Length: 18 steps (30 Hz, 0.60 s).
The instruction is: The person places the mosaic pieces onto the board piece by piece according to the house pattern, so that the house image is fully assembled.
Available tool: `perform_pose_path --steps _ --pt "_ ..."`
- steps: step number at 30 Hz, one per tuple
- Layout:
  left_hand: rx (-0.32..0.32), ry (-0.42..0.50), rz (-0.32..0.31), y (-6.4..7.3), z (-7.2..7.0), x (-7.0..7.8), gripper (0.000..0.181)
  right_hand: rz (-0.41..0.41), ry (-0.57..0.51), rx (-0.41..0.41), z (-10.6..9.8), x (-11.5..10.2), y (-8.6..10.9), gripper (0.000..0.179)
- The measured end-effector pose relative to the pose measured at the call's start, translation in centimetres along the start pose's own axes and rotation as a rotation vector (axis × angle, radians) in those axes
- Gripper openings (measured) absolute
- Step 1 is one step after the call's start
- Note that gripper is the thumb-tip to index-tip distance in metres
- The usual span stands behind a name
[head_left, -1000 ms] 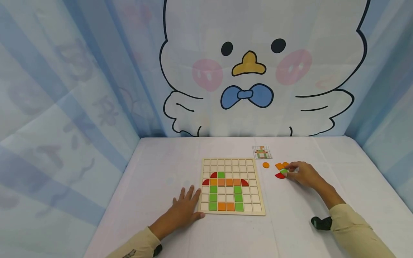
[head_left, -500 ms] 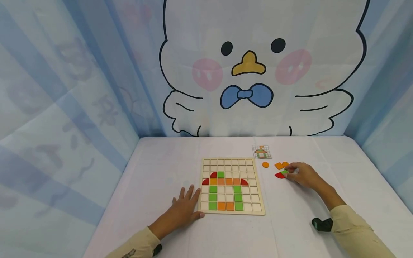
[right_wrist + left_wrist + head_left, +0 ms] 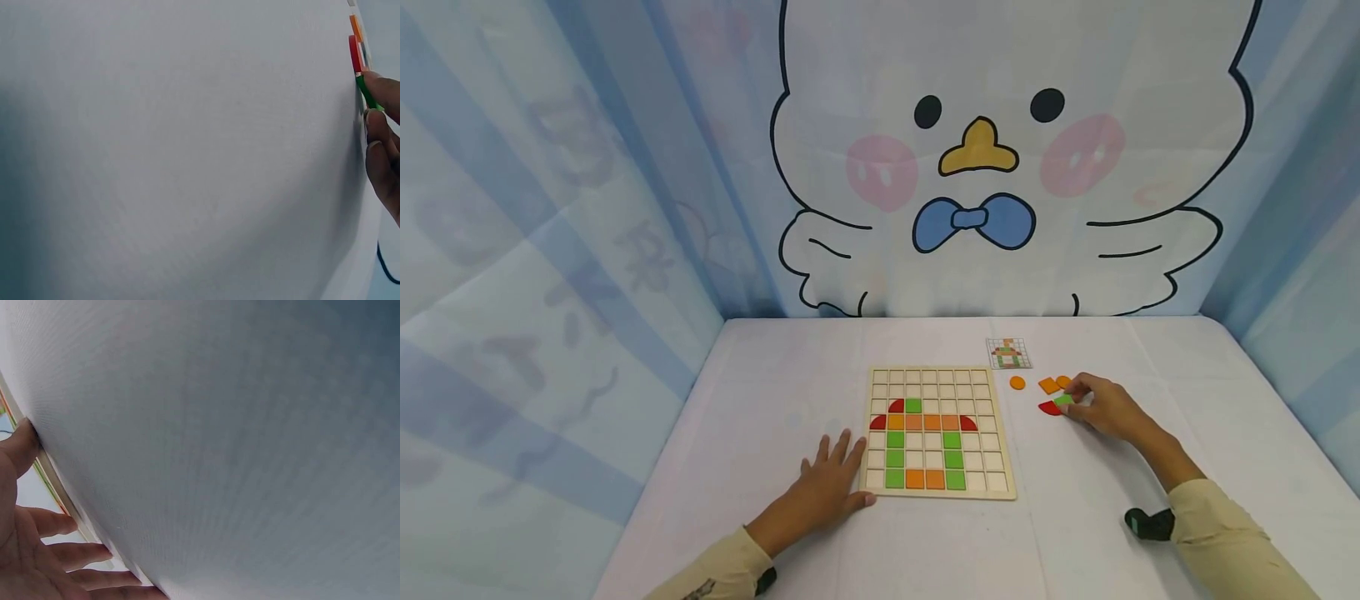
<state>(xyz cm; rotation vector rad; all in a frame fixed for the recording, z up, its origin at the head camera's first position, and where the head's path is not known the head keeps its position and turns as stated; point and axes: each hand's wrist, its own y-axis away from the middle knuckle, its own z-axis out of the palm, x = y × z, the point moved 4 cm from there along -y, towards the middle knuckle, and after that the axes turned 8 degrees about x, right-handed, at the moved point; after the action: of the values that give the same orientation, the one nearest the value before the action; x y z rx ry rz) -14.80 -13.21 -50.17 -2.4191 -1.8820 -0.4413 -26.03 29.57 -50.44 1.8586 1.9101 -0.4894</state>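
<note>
In the head view, a wooden grid board (image 3: 992, 479) lies on the table with green, orange and red tiles set in its cells. My left hand (image 3: 829, 490) rests with spread, straight fingers at the board's lower left edge; the left wrist view shows its fingers (image 3: 81, 551) along that edge. My right hand (image 3: 1105, 407) is right of the board and pinches a green tile (image 3: 1063, 400) between thumb and fingertips. The right wrist view shows this green tile (image 3: 367, 92) at the thumb, close beside a red rounded tile (image 3: 355, 54).
Near the right hand lie a red tile (image 3: 1048, 408), an orange square tile (image 3: 1048, 386) and a partly hidden orange round tile (image 3: 1063, 382). Another orange round tile (image 3: 1017, 382) is closer to the board. A pattern card (image 3: 1008, 353) lies behind it.
The right hand's fingers have shifted slightly, and more of the green tile shows beside the red one. The left hand and the board's tiles stay as they were.
</note>
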Motion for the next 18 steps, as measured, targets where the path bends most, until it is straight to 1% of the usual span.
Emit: perform_pose_path --steps 7,13,18 --pt "-0.004 0.0 -0.003 0.0 0.0 0.0 0.088 -0.01 -0.057 -0.028 0.0 -0.3 0.2 0.026" --pt "-0.004 -0.001 -0.002 0.0 -0.1 0.0 0.088 -0.088 -0.067 0.027 -0.5 -1.2 0.3 0.024" --pt "-0.006 0.003 -0.001 0.0 -0.1 0.0 0.088 -0.116 -0.107 0.024 -0.4 -1.9 0.3 0.023"
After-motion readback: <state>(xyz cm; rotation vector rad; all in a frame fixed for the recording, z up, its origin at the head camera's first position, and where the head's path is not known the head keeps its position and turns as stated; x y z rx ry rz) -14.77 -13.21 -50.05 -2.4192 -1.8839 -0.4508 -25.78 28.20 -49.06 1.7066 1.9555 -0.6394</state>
